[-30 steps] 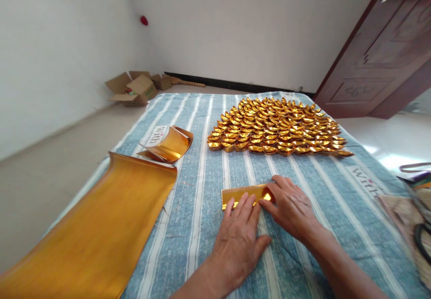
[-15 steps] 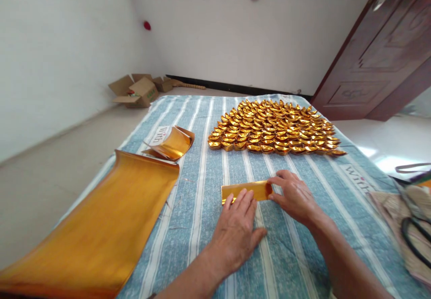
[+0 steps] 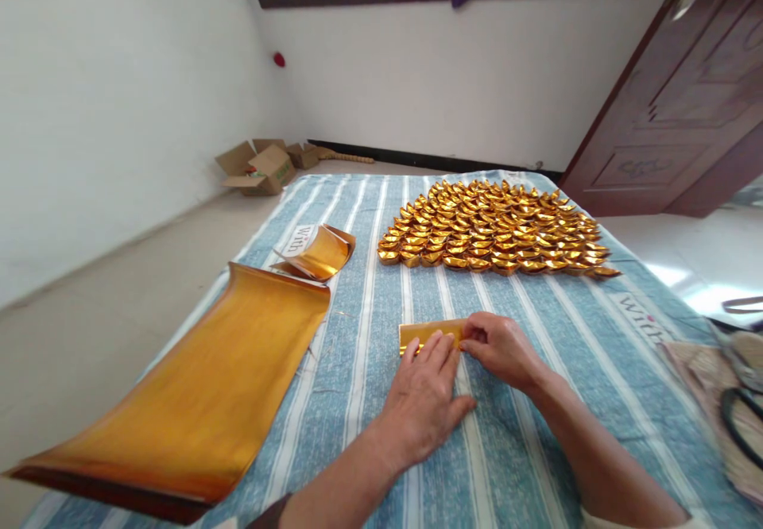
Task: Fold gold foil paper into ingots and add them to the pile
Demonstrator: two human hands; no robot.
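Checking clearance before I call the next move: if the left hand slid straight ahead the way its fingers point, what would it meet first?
The left hand already touches the folded gold strip. Beyond that lies bare striped cloth, then probably the front row of gold ingots.

— what's at twelve o'clock on the striped cloth (image 3: 536,449)?
— rows of gold ingots (image 3: 492,231). big gold sheet (image 3: 196,398) at nine, curled sheets (image 3: 319,252) at eleven, cardboard boxes (image 3: 259,167) beyond.

Single head cam, looks fwd and down over striped cloth (image 3: 369,370), close above hands.
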